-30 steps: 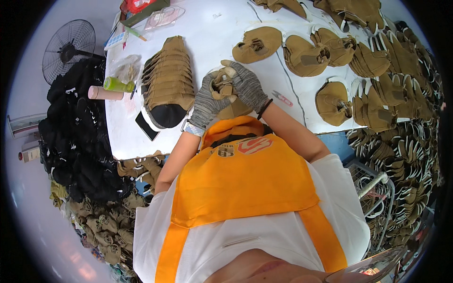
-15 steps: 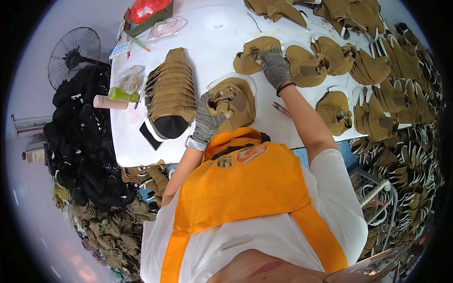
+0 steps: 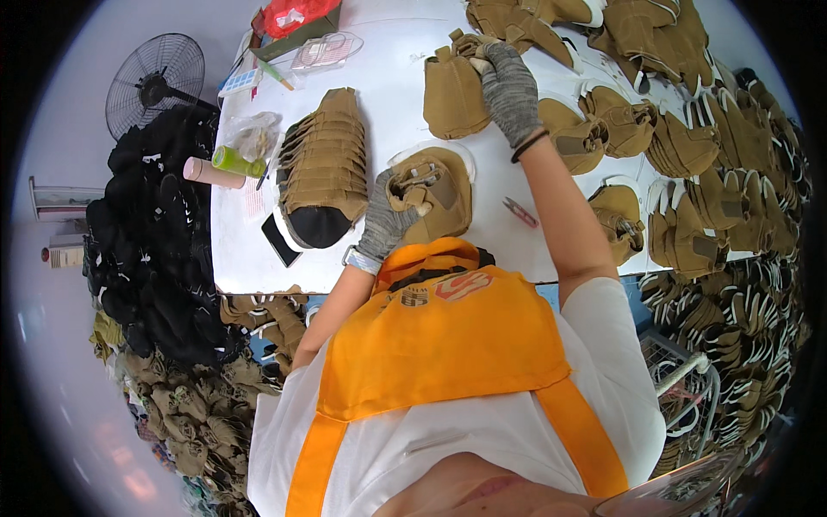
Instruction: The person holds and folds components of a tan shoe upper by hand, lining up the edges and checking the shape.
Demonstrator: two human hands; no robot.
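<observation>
One near brown upper is clamped in the left hand, one far upper in the right hand; one phone is carried by the bench

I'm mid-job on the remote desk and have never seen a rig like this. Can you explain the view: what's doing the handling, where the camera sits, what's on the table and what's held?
There's no robot here: a person in grey gloves works bare of any machine. The view comes from the left of two fisheye cameras on their head, looking down, so straight edges bend near the rim.

On the white table lie a stack of brown pieces that look like shoe uppers, a phone, two bottles, snips and, to the right, more uppers.

The right hand grips the far upper near its top end. The left hand is on the near upper; how firmly, I can't tell.
</observation>
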